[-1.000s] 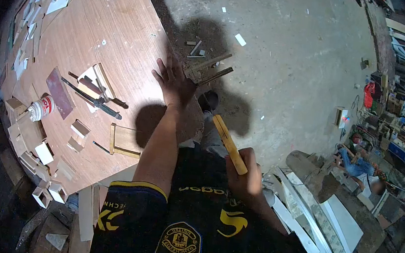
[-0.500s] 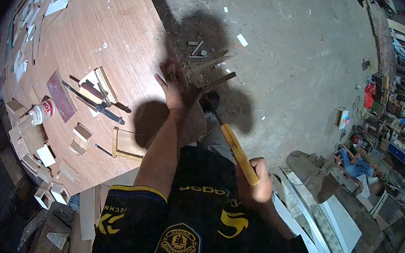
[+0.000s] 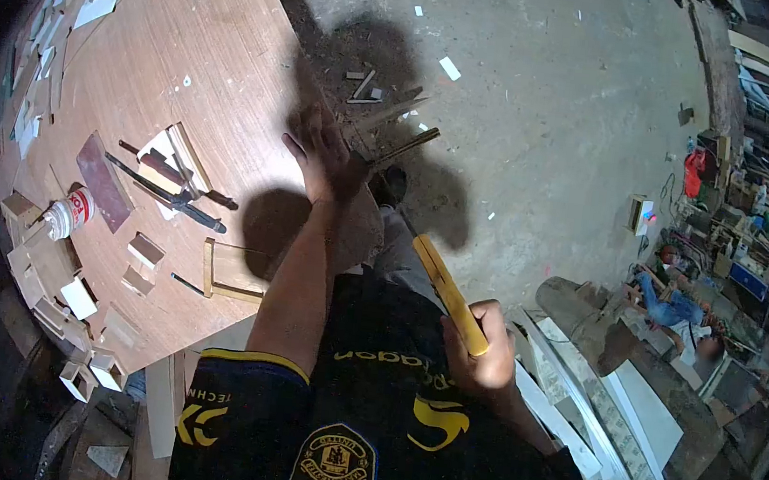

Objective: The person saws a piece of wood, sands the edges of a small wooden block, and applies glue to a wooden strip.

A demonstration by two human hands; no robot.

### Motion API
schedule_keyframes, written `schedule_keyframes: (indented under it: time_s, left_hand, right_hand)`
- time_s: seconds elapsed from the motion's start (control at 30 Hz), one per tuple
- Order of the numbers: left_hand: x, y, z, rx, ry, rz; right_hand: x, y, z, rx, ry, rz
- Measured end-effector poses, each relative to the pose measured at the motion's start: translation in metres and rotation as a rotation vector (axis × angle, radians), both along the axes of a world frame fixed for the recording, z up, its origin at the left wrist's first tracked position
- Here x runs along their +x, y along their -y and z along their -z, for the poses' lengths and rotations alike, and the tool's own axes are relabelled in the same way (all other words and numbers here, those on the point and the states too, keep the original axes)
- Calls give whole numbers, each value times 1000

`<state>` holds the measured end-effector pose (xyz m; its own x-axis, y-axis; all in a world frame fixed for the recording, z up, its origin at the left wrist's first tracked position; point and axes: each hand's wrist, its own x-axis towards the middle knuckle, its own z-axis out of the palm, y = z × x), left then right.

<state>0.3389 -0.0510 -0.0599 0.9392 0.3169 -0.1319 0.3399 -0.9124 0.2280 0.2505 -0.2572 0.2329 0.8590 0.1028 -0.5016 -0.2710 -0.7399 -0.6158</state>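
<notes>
My left hand [image 3: 325, 163] lies on the table's edge with fingers stretched out and thumb apart. A narrow wooden strip [image 3: 410, 145] juts out over the floor from beside this hand; its other end is hidden. My right hand [image 3: 485, 349] is wrapped round the yellow handle of what looks like a handsaw [image 3: 444, 284]. Its thin dark blade, seen nearly edge-on, runs up toward the strip beside my left hand. Where blade and strip meet is too dark to make out.
On the wooden table [image 3: 230, 18] lie dark-handled tools [image 3: 178, 195], a reddish-brown board [image 3: 102, 180], a white tub [image 3: 72, 212], a wooden frame [image 3: 208, 268] and several small boxes [image 3: 94, 376]. Long boards [image 3: 595, 421] lie at right. Someone in blue trousers [image 3: 668, 303] is farther off.
The whole view has shifted slightly, so most things sit a little farther left. My left hand stays at the table edge, and my right hand still grips the handle, almost unmoved.
</notes>
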Motion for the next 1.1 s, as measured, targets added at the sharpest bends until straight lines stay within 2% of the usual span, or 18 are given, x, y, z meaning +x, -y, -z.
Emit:
schedule_keyframes:
  time_s: [0.03,0.17,0.23,0.27,0.37,0.43,0.47,0.5,0.6,0.77,0.83,0.87,0.97,1.03,1.1]
  left_hand:
    - [1,-2,-4,-83,2,-28]
    - [1,0,-7,-17,-30,-41]
    - [2,1,2,4,219,-38]
    - [0,2,6,5,219,-40]
    - [-3,-1,1,-57,175,-37]
    - [-1,-4,-2,-107,216,-27]
    - [-1,-4,-3,-109,214,-28]
    - [-1,-3,-6,-83,161,-25]
    - [-1,-2,-4,-47,94,-22]
    - [1,-2,0,-1,57,-13]
    - [-1,-2,-1,-112,102,-29]
    - [-1,-1,1,-115,100,-29]
    - [-4,-1,4,17,17,6]
    - [-3,0,1,-65,68,-20]
    - [0,-1,3,-47,68,-16]
  right_hand:
    - [-1,1,1,-7,-25,-1]
    - [-10,3,14,-35,29,-4]
    - [-7,-5,32,29,207,-97]
    - [-5,-8,31,-2,86,-64]
    - [-3,-7,27,-29,212,-82]
    - [-1,2,17,-18,173,-118]
    - [0,1,14,-7,124,-57]
    - [0,1,13,2,75,5]
    - [6,-4,28,35,11,-12]
    - [7,-7,13,18,117,-77]
    - [9,-4,4,55,39,-6]
    - [4,-1,16,45,97,-36]
    - [7,-15,22,2,-18,20]
    - [7,-14,19,-36,4,-43]
    - [6,-11,13,17,131,-61]
